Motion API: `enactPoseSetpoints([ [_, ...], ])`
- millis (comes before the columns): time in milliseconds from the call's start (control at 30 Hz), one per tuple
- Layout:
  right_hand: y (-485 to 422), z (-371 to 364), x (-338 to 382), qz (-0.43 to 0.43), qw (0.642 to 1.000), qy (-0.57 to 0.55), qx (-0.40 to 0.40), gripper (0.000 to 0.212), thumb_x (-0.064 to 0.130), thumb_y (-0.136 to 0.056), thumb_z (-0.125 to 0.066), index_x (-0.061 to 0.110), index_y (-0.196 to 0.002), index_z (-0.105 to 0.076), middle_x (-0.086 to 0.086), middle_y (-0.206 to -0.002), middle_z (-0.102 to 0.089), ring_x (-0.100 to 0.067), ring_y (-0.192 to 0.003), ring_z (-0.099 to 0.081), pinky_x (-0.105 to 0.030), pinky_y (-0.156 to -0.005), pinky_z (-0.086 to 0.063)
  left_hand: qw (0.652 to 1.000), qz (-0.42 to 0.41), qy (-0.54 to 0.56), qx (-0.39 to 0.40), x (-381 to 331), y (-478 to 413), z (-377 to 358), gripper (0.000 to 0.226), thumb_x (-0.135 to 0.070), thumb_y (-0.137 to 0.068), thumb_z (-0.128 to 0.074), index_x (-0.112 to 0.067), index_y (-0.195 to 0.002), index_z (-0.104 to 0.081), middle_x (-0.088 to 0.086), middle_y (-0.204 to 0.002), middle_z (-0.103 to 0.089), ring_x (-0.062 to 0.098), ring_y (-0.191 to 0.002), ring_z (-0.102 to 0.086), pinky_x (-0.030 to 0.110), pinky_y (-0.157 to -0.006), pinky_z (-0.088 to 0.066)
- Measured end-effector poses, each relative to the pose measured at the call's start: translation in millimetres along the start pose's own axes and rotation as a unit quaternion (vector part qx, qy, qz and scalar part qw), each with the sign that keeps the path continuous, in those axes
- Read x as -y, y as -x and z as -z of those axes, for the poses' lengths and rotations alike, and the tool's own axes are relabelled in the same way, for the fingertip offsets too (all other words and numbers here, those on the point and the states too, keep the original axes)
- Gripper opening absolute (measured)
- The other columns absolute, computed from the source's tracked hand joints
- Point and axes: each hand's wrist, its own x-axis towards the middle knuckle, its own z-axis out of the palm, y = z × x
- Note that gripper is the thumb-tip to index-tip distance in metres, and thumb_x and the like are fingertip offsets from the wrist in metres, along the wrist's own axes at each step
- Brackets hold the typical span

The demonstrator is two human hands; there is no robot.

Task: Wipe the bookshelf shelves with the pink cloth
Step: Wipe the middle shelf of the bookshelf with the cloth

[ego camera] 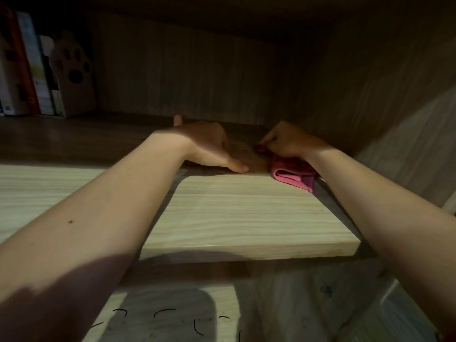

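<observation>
- The left hand (204,144) lies palm down on the shelf (246,213), its fingers released and stretched flat toward the back, and its thumb (238,167) points sideways toward the right hand.
- The right hand (288,141) has its fingers (270,139) clenched, grasping the pink cloth (293,174) and holding it down on the shelf.
- The pink cloth is folded; most of it sits under the right hand's fingers and palm, and a folded edge sticks out below the wrist, on the near side.
- The cloth lies just beside the left thumb, with a narrow strip of bare wood between them.
- Beyond both sets of fingers stands the shaded back panel (185,70), and the side wall (370,82) rises close to the right of the right hand.
- Well to the left of the left fingers, books (24,70) stand upright with a cardboard paw cutout (74,72) at their end.
- Below the arms, a lower shelf (172,317) carries a few dark curved marks.
</observation>
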Motion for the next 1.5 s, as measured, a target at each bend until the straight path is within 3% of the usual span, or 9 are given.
enactPoseSetpoints([
  [100, 1.8, -3.4, 9.4, 0.056, 0.998, -0.007, 0.022, 0.035, 0.001, -0.093, -0.047, 0.018, -0.114, -0.068, 0.005, -0.11, -0.066, -0.003, -0.09, -0.055, -0.01, -0.073, -0.039, 1.0, -0.002, 0.001, 0.0, -2.5, -0.2, 0.1, 0.06, -0.075, -0.072, -0.05, -0.032, -0.11, -0.064, -0.01, -0.122, -0.058, 0.019, -0.122, -0.041, 0.055, -0.108, -0.003],
  [267, -2.5, 1.2, 1.4, 0.008, 0.999, -0.046, -0.004, 0.027, 0.007, -0.095, -0.051, 0.011, -0.116, -0.066, -0.003, -0.111, -0.066, -0.001, -0.066, -0.05, 0.0, -0.046, -0.035, 1.0, 0.006, -0.005, -0.007, -3.1, 0.2, 0.0, 0.065, -0.075, -0.071, -0.05, -0.031, -0.117, -0.061, -0.011, -0.129, -0.055, 0.02, -0.127, -0.039, 0.056, -0.109, -0.003],
  [400, -1.9, -3.1, 4.9, 0.011, 1.0, 0.008, 0.008, 0.029, 0.006, -0.095, -0.049, 0.012, -0.119, -0.065, -0.003, -0.123, -0.063, -0.014, -0.102, -0.058, -0.013, -0.076, -0.039, 1.0, 0.004, 0.002, 0.003, -2.0, 0.5, 1.1, 0.064, -0.076, -0.07, -0.051, -0.032, -0.117, -0.062, -0.012, -0.128, -0.055, 0.02, -0.128, -0.039, 0.056, -0.11, -0.002],
  [500, -0.5, -4.3, 13.7, 0.054, 0.998, -0.006, 0.026, 0.033, 0.002, -0.094, -0.046, 0.017, -0.115, -0.067, 0.001, -0.118, -0.065, -0.011, -0.102, -0.055, -0.017, -0.081, -0.038, 1.0, -0.002, 0.008, 0.003, -2.5, 0.3, 1.9, 0.056, -0.074, -0.071, -0.052, -0.034, -0.107, -0.066, -0.012, -0.121, -0.058, 0.018, -0.12, -0.043, 0.054, -0.109, -0.006],
  [667, -4.1, -0.6, 2.9, -0.004, 1.0, -0.028, 0.003, 0.028, 0.008, -0.096, -0.048, 0.013, -0.119, -0.065, -0.004, -0.118, -0.064, -0.006, -0.073, -0.054, -0.004, -0.051, -0.039, 1.0, 0.005, -0.003, -0.002, -3.6, 2.7, 1.0, 0.06, -0.074, -0.072, -0.051, -0.033, -0.113, -0.063, -0.011, -0.126, -0.057, 0.02, -0.125, -0.041, 0.055, -0.109, -0.002],
  [800, -2.0, -4.8, 6.8, 0.036, 0.999, 0.004, 0.009, 0.034, 0.0, -0.094, -0.045, 0.016, -0.116, -0.066, 0.001, -0.117, -0.064, -0.014, -0.105, -0.056, -0.016, -0.078, -0.038, 1.0, 0.0, -0.004, 0.001, -5.5, 4.6, 2.7, 0.057, -0.072, -0.074, -0.051, -0.033, -0.112, -0.064, -0.01, -0.124, -0.057, 0.018, -0.121, -0.042, 0.052, -0.108, -0.006],
  [967, -8.4, -10.4, 7.3, 0.045, 0.998, -0.048, -0.005, 0.032, 0.004, -0.095, -0.045, 0.016, -0.113, -0.068, 0.005, -0.105, -0.065, -0.004, -0.087, -0.055, -0.006, -0.063, -0.038, 1.0, 0.003, 0.001, 0.008, -4.2, 10.9, 4.1, 0.056, -0.071, -0.075, -0.051, -0.035, -0.116, -0.061, -0.012, -0.127, -0.055, 0.017, -0.123, -0.041, 0.053, -0.107, -0.008],
  [1167, -6.6, -13.2, 4.1, 0.049, 0.998, -0.03, -0.023, 0.033, 0.003, -0.095, -0.041, 0.011, -0.115, -0.067, -0.002, -0.121, -0.064, -0.014, -0.115, -0.055, -0.014, -0.09, -0.034, 0.999, -0.006, -0.018, -0.027, 22.1, 60.0, 10.3, 0.053, -0.065, -0.083, -0.041, -0.042, -0.131, -0.044, -0.015, -0.145, -0.036, 0.013, -0.135, -0.029, 0.04, -0.112, -0.006],
  [1500, 27.6, -13.7, 37.6, 0.131, 0.99, 0.003, 0.057, 0.044, 0.0, -0.091, -0.041, 0.028, -0.112, -0.068, 0.008, -0.118, -0.059, -0.017, -0.105, -0.056, -0.028, -0.094, -0.045, 0.999, 0.001, -0.015, -0.046, 43.0, 73.6, 7.8, 0.043, -0.067, -0.085, -0.043, -0.043, -0.119, -0.055, -0.016, -0.139, -0.044, 0.013, -0.134, -0.027, 0.031, -0.111, -0.001],
])
